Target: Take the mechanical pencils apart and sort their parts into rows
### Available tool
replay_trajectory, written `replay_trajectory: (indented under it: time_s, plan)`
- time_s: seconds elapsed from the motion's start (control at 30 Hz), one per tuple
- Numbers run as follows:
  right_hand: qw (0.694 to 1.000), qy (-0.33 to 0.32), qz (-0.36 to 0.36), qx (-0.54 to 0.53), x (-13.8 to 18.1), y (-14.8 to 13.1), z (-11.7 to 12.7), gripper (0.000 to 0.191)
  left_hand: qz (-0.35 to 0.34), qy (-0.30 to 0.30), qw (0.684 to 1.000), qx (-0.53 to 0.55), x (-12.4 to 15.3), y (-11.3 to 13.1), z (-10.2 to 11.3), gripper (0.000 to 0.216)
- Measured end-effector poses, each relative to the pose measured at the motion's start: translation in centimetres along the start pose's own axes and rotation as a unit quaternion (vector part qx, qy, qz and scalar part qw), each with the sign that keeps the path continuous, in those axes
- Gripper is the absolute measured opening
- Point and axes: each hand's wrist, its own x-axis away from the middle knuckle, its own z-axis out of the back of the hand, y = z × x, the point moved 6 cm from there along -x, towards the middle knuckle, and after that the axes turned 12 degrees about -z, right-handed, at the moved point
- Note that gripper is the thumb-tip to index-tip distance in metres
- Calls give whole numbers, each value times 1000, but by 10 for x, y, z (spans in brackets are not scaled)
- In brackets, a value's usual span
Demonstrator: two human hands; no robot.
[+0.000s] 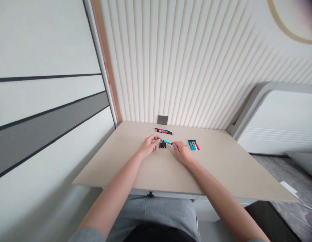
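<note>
A blue pen (167, 142) is held level just above the table between my two hands. My left hand (150, 145) pinches its left end, and my right hand (181, 150) grips the right end. Right below the pen lie several short black pen parts (162, 145) in a row. Beside my right fingertips are small white parts (171, 147), partly hidden by that hand. Farther back rest several pens (164, 131) with pink, blue and black bodies. To the right of my right hand lies a row of blue, white and pink pen barrels (194, 145).
The beige table (115, 161) meets a ribbed white wall at the back, with a dark socket (162, 120) just above its edge. A white and grey cabinet (44, 111) stands on the left. At the right is a bed headboard (277, 114).
</note>
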Motion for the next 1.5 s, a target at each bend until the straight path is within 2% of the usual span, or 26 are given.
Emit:
replay_trajectory:
  time_s: [0.2, 0.33, 0.43, 0.63, 0.8, 0.93, 1.03, 1.2, 1.3, 1.4, 1.5]
  plan:
    - [999, 42, 14, 4, 1, -5, 9, 20, -8, 3, 1000, -10, 1, 1, 0, 32]
    - [999, 13, 35, 24, 3, -9, 4, 30, -8, 8, 1000, 0, 2, 4, -1, 31]
    - [999, 1, 24, 34, 3, -9, 2, 33, -1, 7, 1000, -1, 3, 4, -1, 31]
    - [998, 55, 13, 36, 1, -7, 6, 23, -3, -2, 1000, -8, 2, 0, -2, 31]
    - [996, 79, 16, 42, 1, -5, 12, 19, -2, 15, 999, -35, 0, 0, 4, 35]
    - [996, 50, 31, 64, 4, -12, 9, 24, -4, 29, 999, -40, -1, 3, 8, 37]
    - [996, 30, 15, 81, 4, -11, 7, 21, -9, 53, 997, -53, -2, 4, 14, 36]
    - [998, 22, -19, 62, 2, 3, 13, 18, -13, 162, 982, -93, -1, 5, 37, 31]
    - [997, -33, 38, 50, 6, -3, 10, 17, -11, 211, 973, -98, 0, 5, 46, 29]
    - [988, -94, 107, 54, 14, -21, 4, 17, -14, 198, 976, -90, -1, 7, 42, 28]
    - [980, -128, 140, 58, 19, -35, 1, 17, -23, 163, 983, -82, -2, 11, 33, 30]
